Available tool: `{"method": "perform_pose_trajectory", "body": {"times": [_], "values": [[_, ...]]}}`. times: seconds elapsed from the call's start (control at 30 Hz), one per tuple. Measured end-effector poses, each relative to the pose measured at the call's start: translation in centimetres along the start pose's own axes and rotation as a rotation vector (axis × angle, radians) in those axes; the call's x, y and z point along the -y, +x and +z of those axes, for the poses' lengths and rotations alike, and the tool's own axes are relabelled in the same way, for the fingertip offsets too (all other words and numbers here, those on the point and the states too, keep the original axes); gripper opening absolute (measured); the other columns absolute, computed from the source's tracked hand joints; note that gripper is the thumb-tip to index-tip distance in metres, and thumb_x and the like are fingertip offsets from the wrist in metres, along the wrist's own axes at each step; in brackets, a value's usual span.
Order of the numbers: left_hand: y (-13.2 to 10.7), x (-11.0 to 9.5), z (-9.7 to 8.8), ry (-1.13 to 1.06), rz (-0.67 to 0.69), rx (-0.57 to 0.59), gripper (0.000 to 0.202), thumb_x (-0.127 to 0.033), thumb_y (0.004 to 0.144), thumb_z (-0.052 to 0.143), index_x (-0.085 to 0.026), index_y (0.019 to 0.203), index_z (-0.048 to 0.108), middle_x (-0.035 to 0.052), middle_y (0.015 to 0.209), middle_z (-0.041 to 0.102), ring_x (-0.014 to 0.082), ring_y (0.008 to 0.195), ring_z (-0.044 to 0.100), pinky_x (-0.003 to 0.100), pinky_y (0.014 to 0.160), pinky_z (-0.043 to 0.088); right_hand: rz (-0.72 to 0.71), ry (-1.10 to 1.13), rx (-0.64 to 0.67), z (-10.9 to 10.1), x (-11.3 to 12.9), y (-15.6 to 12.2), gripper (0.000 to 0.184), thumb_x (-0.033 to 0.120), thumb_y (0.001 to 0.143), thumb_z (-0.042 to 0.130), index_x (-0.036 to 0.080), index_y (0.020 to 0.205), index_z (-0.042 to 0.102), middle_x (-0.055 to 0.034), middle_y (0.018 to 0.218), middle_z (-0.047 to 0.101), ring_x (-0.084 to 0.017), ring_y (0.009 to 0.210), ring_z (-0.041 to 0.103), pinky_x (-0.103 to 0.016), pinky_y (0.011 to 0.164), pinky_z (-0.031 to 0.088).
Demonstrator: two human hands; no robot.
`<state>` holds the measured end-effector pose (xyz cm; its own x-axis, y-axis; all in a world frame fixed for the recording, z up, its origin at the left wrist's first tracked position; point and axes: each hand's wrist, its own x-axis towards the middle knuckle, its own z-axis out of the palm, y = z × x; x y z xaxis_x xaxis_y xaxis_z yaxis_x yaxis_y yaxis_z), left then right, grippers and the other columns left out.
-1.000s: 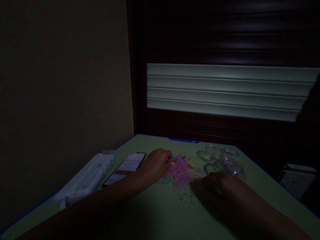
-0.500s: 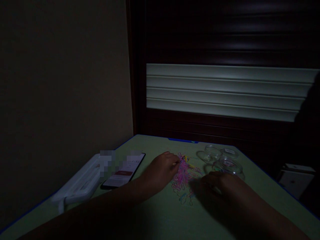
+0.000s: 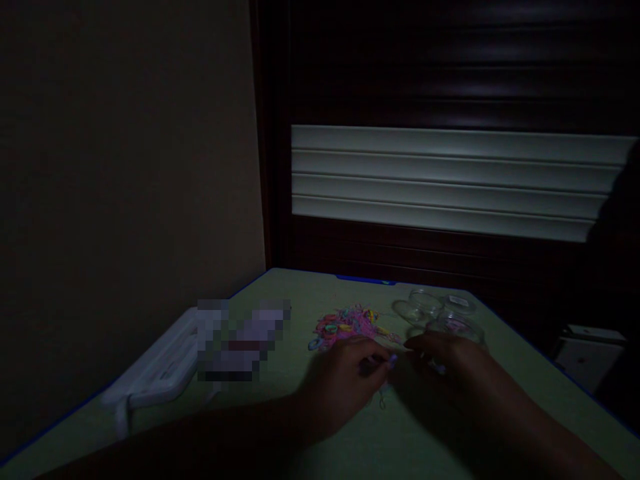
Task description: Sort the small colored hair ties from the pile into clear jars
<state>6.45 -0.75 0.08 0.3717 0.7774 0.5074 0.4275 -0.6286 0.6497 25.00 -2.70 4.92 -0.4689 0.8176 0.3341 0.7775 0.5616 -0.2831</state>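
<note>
A heap of small coloured elastic bands [image 3: 350, 324], mostly pink with some yellow and blue, lies on a pale green table [image 3: 320, 427]. My left hand [image 3: 345, 380] rests just in front of the heap, fingers curled, thumb and fingertip pinching a small pale band. My right hand [image 3: 445, 373] lies close beside it on the right, in deep shadow, fingers bent toward the same spot. The fingertips of both hands nearly meet.
Small clear round containers [image 3: 440, 313] stand at the table's far right. A white plastic case [image 3: 160, 373] lies at the left edge, with a blurred-out flat object [image 3: 240, 347] beside it. A dark shutter and a wall stand behind the table. A white box [image 3: 585, 353] sits lower right.
My left hand has drawn back from the far side of the heap toward me and to the right, meeting my right hand. The heap, earlier partly covered, now shows in full.
</note>
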Motion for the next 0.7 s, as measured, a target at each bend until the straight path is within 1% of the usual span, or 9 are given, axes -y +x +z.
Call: {"method": "perform_pose_trajectory", "body": {"times": [0.13, 0.2, 0.3, 0.5, 0.6, 0.7], "values": [[0.04, 0.14, -0.01, -0.003, 0.023, 0.001, 0.011, -0.015, 0.079, 0.056, -0.019, 0.086, 0.065, -0.0005, 0.082, 0.065, 0.0115, 0.074, 0.058, 0.021, 0.068, 0.044, -0.027, 0.109, -0.024, 0.29, 0.34, 0.02, 0.018, 0.019, 0.081, 0.046, 0.018, 0.091, 0.061, -0.0071, 0.086, 0.065, -0.016, 0.076, 0.059, -0.026, 0.066, 0.043], [-0.03, 0.12, 0.03, 0.011, 0.040, 0.004, 0.012, -0.014, 0.079, 0.057, -0.019, 0.086, 0.064, -0.0005, 0.081, 0.065, 0.0115, 0.074, 0.058, 0.021, 0.068, 0.043, -0.037, 0.124, -0.015, 0.41, 0.49, -0.03, 0.016, 0.017, 0.080, 0.047, 0.019, 0.086, 0.062, -0.0063, 0.086, 0.064, -0.016, 0.076, 0.059, -0.027, 0.068, 0.044], [-0.16, -0.04, 0.05, 0.028, 0.068, 0.009, 0.012, -0.013, 0.079, 0.057, -0.019, 0.086, 0.064, -0.0001, 0.081, 0.064, 0.0117, 0.075, 0.058, 0.022, 0.070, 0.043, -0.044, 0.123, 0.001, 0.52, 0.62, -0.20, 0.015, 0.015, 0.079, 0.046, 0.020, 0.078, 0.060, -0.0030, 0.080, 0.063, -0.014, 0.070, 0.057, -0.025, 0.065, 0.043], [-0.32, -0.56, -0.18, 0.054, 0.139, 0.065, 0.012, -0.012, 0.080, 0.056, -0.019, 0.085, 0.064, 0.0004, 0.084, 0.065, 0.0129, 0.081, 0.057, 0.024, 0.076, 0.042, -0.044, 0.118, 0.027, 0.66, 0.50, -0.32, 0.016, 0.014, 0.078, 0.047, 0.021, 0.078, 0.061, -0.0010, 0.077, 0.064, -0.013, 0.067, 0.057, -0.024, 0.063, 0.042], [-0.27, -0.60, -0.22, 0.048, 0.149, 0.064, 0.012, -0.012, 0.080, 0.057, -0.019, 0.086, 0.064, 0.0000, 0.084, 0.065, 0.0126, 0.081, 0.057, 0.024, 0.076, 0.042, -0.029, 0.120, 0.038, 0.71, 0.44, -0.29, 0.018, 0.012, 0.076, 0.047, 0.021, 0.077, 0.063, -0.0011, 0.076, 0.066, -0.013, 0.065, 0.058, -0.024, 0.063, 0.042], [-0.23, -0.59, -0.22, 0.048, 0.151, 0.061, 0.011, -0.011, 0.079, 0.057, -0.019, 0.085, 0.064, -0.0001, 0.083, 0.065, 0.0119, 0.080, 0.057, 0.022, 0.076, 0.042, -0.028, 0.149, 0.040, 0.65, 0.51, -0.33, 0.021, 0.012, 0.076, 0.047, 0.021, 0.082, 0.065, -0.0013, 0.077, 0.066, -0.013, 0.066, 0.059, -0.024, 0.063, 0.043]]}}
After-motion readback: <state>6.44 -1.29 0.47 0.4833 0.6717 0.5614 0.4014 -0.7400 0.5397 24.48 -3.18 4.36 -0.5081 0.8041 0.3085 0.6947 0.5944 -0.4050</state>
